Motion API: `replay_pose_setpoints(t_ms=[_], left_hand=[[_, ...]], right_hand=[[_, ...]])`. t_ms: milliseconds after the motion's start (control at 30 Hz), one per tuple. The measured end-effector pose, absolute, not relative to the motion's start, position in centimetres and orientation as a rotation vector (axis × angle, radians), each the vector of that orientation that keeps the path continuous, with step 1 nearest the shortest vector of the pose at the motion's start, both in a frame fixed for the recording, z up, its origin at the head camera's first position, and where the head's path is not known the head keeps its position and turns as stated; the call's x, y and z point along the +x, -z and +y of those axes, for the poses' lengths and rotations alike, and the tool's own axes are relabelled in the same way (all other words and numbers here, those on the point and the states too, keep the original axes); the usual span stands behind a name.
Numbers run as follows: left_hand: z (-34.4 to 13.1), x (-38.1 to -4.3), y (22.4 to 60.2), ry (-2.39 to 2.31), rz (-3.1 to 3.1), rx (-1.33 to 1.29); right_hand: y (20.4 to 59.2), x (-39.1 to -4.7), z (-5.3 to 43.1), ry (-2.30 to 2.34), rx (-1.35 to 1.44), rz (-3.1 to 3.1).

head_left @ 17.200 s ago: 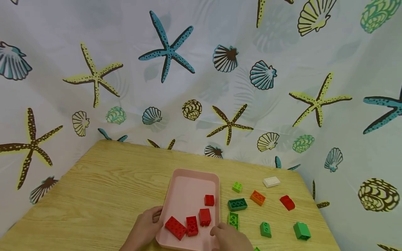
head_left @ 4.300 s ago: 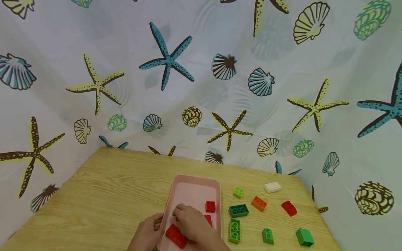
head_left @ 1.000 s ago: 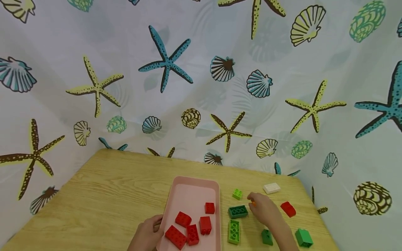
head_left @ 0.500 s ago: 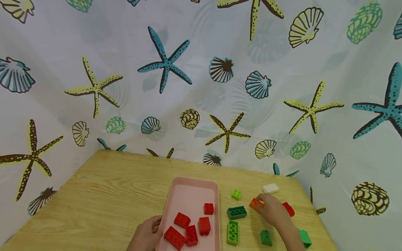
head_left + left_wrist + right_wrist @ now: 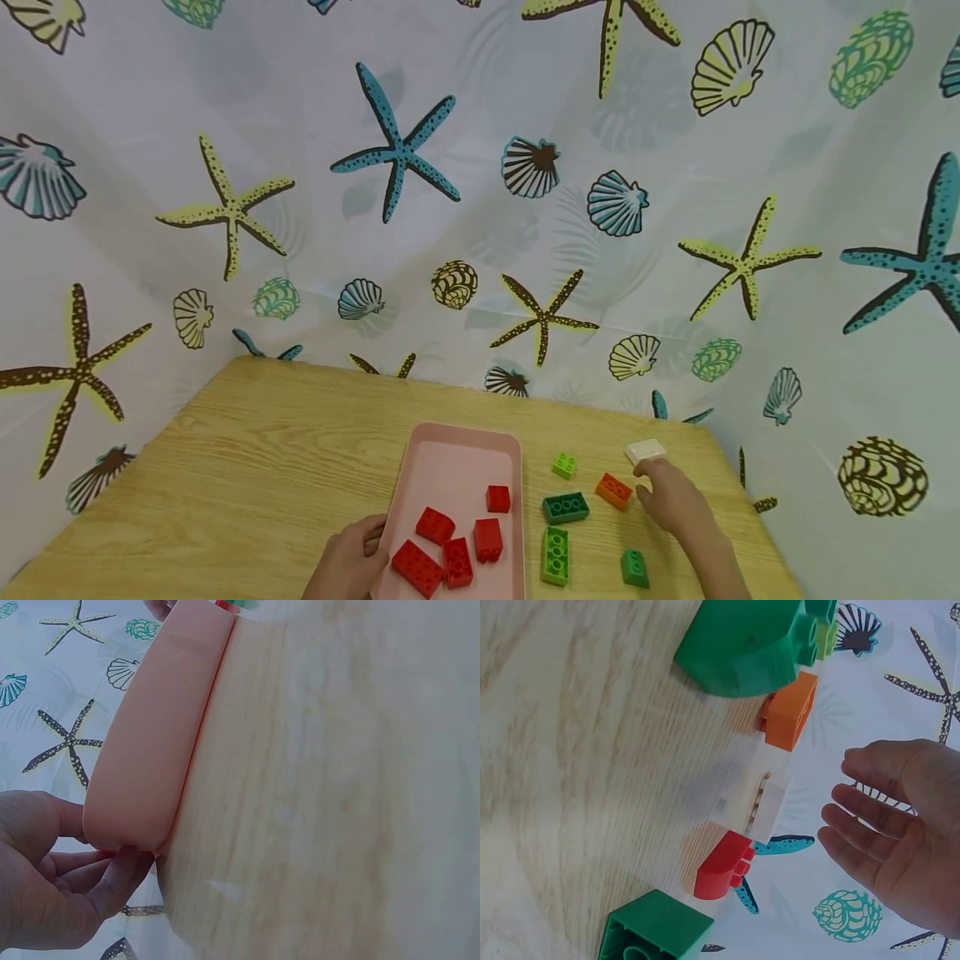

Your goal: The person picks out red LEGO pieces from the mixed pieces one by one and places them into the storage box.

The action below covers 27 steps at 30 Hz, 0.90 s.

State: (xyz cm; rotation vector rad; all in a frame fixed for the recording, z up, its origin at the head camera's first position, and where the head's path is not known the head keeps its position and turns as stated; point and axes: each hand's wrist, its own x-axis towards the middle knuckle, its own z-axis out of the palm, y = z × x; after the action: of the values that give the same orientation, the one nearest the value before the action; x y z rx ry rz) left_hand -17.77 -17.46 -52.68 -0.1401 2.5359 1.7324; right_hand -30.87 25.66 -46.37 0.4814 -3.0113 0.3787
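Observation:
My left hand (image 5: 348,557) grips the left side of a pink tray (image 5: 448,463); in the left wrist view its thumb and fingers hold the tray's near end. Several red toy bricks (image 5: 487,541) lie inside the tray. On the right of the table my right hand (image 5: 675,502) hovers with loosely bent fingers and nothing in them. An orange brick (image 5: 614,491) lies just left of its fingertips, and a white brick (image 5: 645,451) just beyond them. The right hand and forearm hide a curved red brick (image 5: 721,868) and a green brick (image 5: 660,926), which the right wrist view shows.
Between the tray and my right hand lie a small lime brick (image 5: 564,466), a dark green brick (image 5: 566,507) and a long light green brick (image 5: 556,556). A sloped green brick (image 5: 634,568) lies nearer me. A shell-and-starfish curtain (image 5: 465,233) encloses the wooden table (image 5: 277,467).
My right hand has moved right, off the orange brick, which stays on the table. One more red brick lies in the tray than in the oldest frame. My left hand keeps its grip.

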Motion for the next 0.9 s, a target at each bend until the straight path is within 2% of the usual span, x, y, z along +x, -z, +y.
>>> replay_pose_setpoints(t_ms=[900], left_hand=[[-17.2, -17.8, 52.7, -1.695, 2.545, -0.208]], right_hand=[[46.9, -32.5, 28.6, -0.308, 0.397, -3.120]])
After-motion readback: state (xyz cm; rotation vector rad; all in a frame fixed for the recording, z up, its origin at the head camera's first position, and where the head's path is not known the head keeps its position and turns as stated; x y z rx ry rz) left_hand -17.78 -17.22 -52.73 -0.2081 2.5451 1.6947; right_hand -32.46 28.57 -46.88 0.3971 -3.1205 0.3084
